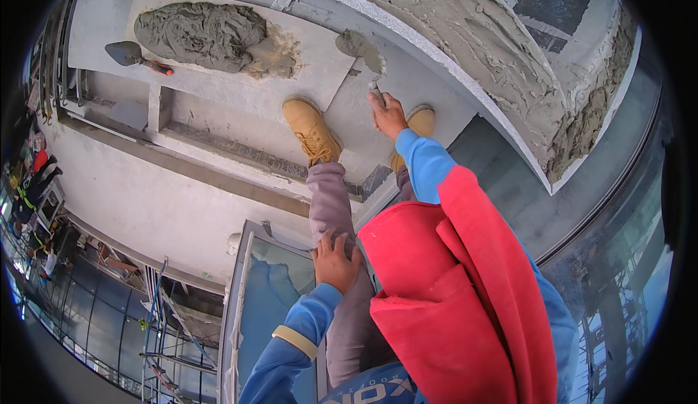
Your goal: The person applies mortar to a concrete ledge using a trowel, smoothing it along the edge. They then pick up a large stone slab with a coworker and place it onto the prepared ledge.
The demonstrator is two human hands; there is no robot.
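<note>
My right hand (390, 115) is closed round the handle of a trowel (376, 86), whose blade is coated in grey mortar and reaches away from me over the ledge. My left hand (337, 261) lies on my left leg near the knee, fingers spread and nothing in them. Beyond my boots, a heap of wet mortar (200, 35) sits on a pale board (318, 57). Left of that heap rests a second trowel (125, 53) with an orange and black handle.
Rough mortar (443, 11) covers a raised white-edged surface at the upper right. My tan boots (311, 126) stand on the ledge beside a recessed channel (218, 131). Scaffolding (163, 331) and other people (40, 193) show far below on the left. Glass panels (611, 288) lie at right.
</note>
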